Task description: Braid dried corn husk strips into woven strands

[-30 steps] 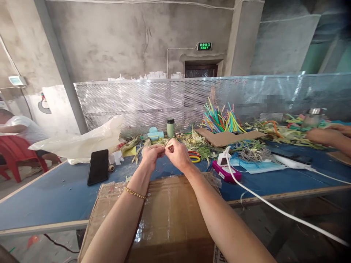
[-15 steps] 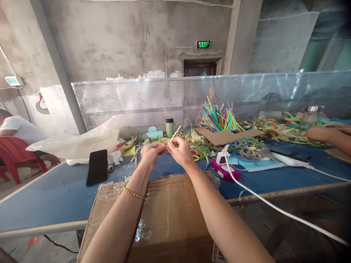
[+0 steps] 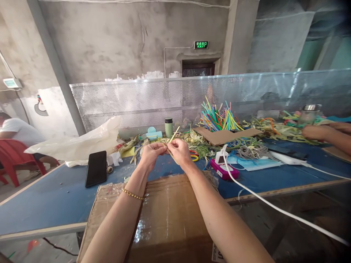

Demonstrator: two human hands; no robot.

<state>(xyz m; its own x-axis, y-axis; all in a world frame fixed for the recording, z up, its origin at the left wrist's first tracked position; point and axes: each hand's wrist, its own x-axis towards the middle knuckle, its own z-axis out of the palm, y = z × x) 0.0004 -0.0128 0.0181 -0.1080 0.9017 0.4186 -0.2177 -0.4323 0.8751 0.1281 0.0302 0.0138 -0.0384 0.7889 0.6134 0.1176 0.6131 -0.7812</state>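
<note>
My left hand (image 3: 151, 155) and my right hand (image 3: 179, 151) meet fingertip to fingertip above the blue table, just beyond a taped cardboard box (image 3: 170, 208). Both are closed in a pinch on a thin pale-yellow strip (image 3: 174, 134), whose free end sticks up to the right above my right hand. A duller strand hangs below the right fingers. The part between the fingertips is too small to make out. Behind the hands stands a green bottle (image 3: 168, 128) among dry husks and green strands.
Left of my hands lie a black phone (image 3: 95, 169) and a plastic bag (image 3: 76, 144). To the right are colourful sticks (image 3: 218, 117), flat cardboard (image 3: 227, 136), a magenta box (image 3: 224, 170) and a white cable (image 3: 263, 201). Another person's hands (image 3: 318, 133) work at far right.
My hands keep their pinch at nearly the same place, with the strip's free end tilted much as before. The whole view has shifted slightly.
</note>
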